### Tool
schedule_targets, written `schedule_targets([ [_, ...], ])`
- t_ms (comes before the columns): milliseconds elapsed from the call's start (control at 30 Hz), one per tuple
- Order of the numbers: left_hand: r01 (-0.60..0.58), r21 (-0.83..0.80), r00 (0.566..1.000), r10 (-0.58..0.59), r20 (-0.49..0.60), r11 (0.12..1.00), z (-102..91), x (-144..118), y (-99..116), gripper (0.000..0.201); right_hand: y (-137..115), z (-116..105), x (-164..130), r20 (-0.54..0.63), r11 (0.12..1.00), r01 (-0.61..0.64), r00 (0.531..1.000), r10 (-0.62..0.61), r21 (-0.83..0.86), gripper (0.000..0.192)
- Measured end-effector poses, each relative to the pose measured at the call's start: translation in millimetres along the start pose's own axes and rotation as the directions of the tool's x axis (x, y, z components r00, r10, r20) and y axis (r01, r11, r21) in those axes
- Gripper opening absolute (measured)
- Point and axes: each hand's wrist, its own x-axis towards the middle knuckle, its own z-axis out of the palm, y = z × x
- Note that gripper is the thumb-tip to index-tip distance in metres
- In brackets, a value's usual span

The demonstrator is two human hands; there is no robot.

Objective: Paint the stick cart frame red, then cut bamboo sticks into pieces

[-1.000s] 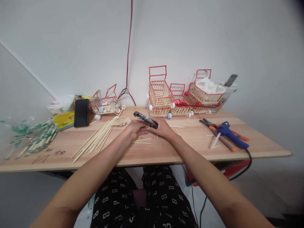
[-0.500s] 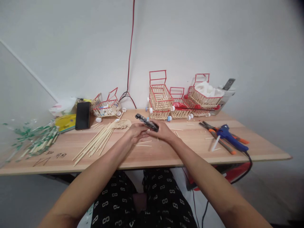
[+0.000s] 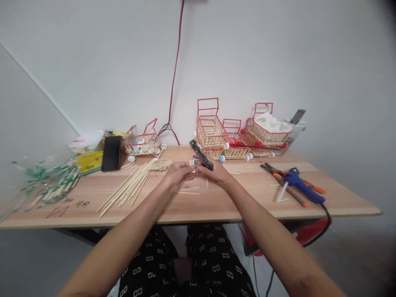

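Note:
My left hand (image 3: 179, 173) is closed on a few short wooden sticks (image 3: 192, 163), whose pale ends stick up beyond the fingertips. Wrapped in my right hand (image 3: 218, 172) is a dark metal hand tool (image 3: 201, 154), tilted up and to the left; its exact kind is not clear. The two hands are close together above the table's middle, and the tool's lower end is hidden by my right fingers. Thin cut sticks (image 3: 188, 192) lie on the wood just below them. To the left spreads a loose bundle of long sticks (image 3: 130, 187).
Small stick-built shopping carts (image 3: 212, 131) stand along the wall, some stacked. A blue glue gun (image 3: 301, 185) and orange-handled pliers (image 3: 291, 192) lie at right. A phone (image 3: 111, 153), a yellow packet (image 3: 89, 163) and plastic-wrapped sticks (image 3: 57, 187) sit at left.
The dark tool has turned more upright in my right hand. The short sticks in my left fingers now show clearly. The whole view has shifted slightly.

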Motion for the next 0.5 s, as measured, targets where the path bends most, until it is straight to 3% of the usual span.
schedule_targets([
  [167, -0.006, 0.056, 1.000, 0.005, 0.020, 0.998, -4.9, -2.6, 1.4, 0.034, 5.9, -1.0, 0.4, -0.055, 1.000, -0.005, 0.998, 0.005, 0.009, 0.052],
  [267, -0.108, 0.268, 0.994, 0.103, 0.032, 0.957, -16.7, 8.8, 12.8, 0.029, 7.4, -1.2, 1.3, -0.086, 0.999, -0.015, 0.996, 0.011, -0.038, 0.048],
  [333, -0.189, 0.540, 0.975, 0.222, 0.003, 0.820, -27.7, 23.9, 25.0, 0.022, 7.5, -1.2, 2.0, -0.117, 0.997, -0.043, 0.992, 0.036, -0.056, 0.045],
  [400, -0.182, 0.833, 0.930, 0.365, -0.027, 0.523, -38.5, 41.6, 36.5, 0.018, 7.1, -1.2, 2.5, -0.147, 0.995, -0.068, 0.988, 0.057, -0.068, 0.042],
  [500, -0.149, 0.925, 0.910, 0.414, -0.009, 0.348, -49.3, 62.9, 44.1, 0.017, 6.8, -1.5, 2.6, -0.175, 0.993, -0.079, 0.982, 0.064, -0.082, 0.041],
])
